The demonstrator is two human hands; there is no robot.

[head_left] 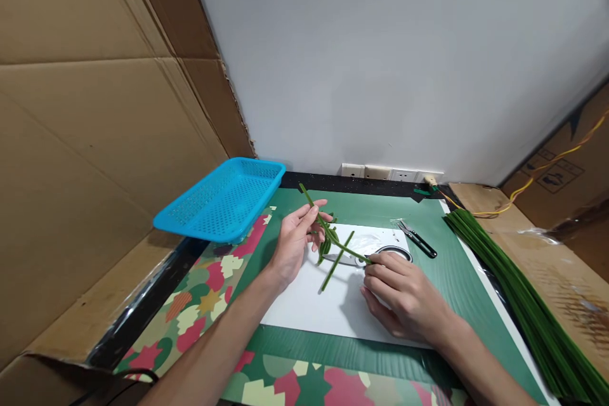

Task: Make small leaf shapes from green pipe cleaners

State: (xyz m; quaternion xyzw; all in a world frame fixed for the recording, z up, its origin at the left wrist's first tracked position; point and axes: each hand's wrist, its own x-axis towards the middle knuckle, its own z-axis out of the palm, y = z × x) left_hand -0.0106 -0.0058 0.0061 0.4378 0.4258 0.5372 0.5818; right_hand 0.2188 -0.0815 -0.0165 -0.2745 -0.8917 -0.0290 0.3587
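Note:
A green pipe cleaner (351, 250) stretches slantwise between my two hands. My left hand (297, 238) pinches it near its upper end between thumb and fingers. At its lower end, the fingertips of my right hand (404, 295) are closed on it. Curled green loops (327, 244) hang by my left fingers; whether they are joined to the pipe cleaner I cannot tell. A short straight green piece (330, 277) crosses beneath the stem. Scissors (351, 260) lie on the white sheet (304, 311), their handle partly behind my right hand.
Black-handled snips (421, 243) lie right of the sheet on the green mat (457, 285). A bundle of long green pipe cleaners (514, 304) runs along the right edge. At the back left sits a blue plastic basket (219, 203). Wall sockets (375, 172) and a yellow cable (521, 189) are behind.

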